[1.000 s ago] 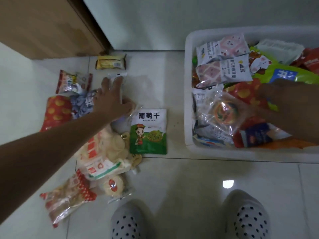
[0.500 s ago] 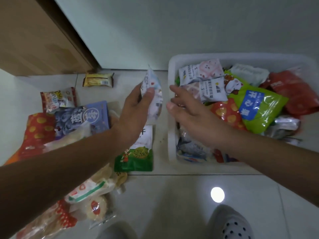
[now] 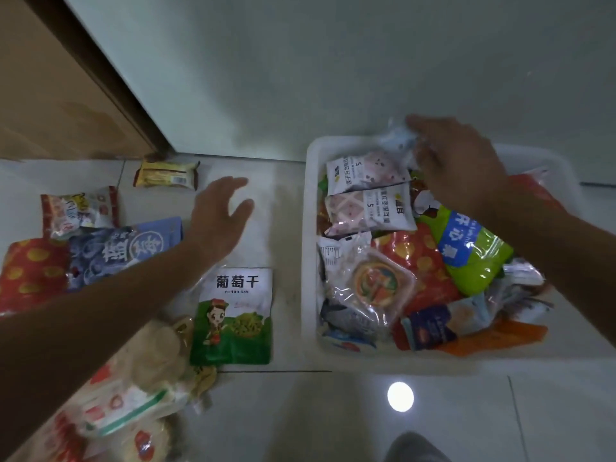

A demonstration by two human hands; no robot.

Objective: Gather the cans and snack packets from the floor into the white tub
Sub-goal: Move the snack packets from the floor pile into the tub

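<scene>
— Logging hands first. Right hand (image 3: 460, 161)?
— Over the far end of the tub (image 3: 308, 261). Fingers curled round a pale packet (image 3: 398, 136), small and crinkled, print unreadable. It sits above the far rim, not yet down among the rest.
— Left hand (image 3: 220, 211)?
— Spread wide, palm down, holding nothing. Above bare floor (image 3: 266, 411), between the floor pile and the tub.
— Tub contents?
— Heaped. Two pink packets (image 3: 366, 168) at the far left, one behind the other. Green packet (image 3: 473, 258) with a blue label to their right. A clear-wrapped round snack (image 3: 373, 281) near the left wall.
— And the floor?
— Raisin packet (image 3: 233, 315) lies flat near the tub's left wall. Blue packet (image 3: 123, 248) partly under the left forearm, red packet (image 3: 30, 271) touching its left edge. Yellow packet (image 3: 166, 173) farther back, by the door (image 3: 50, 95). Biscuit packs (image 3: 133, 378) at near left, partly hidden by the arm.
</scene>
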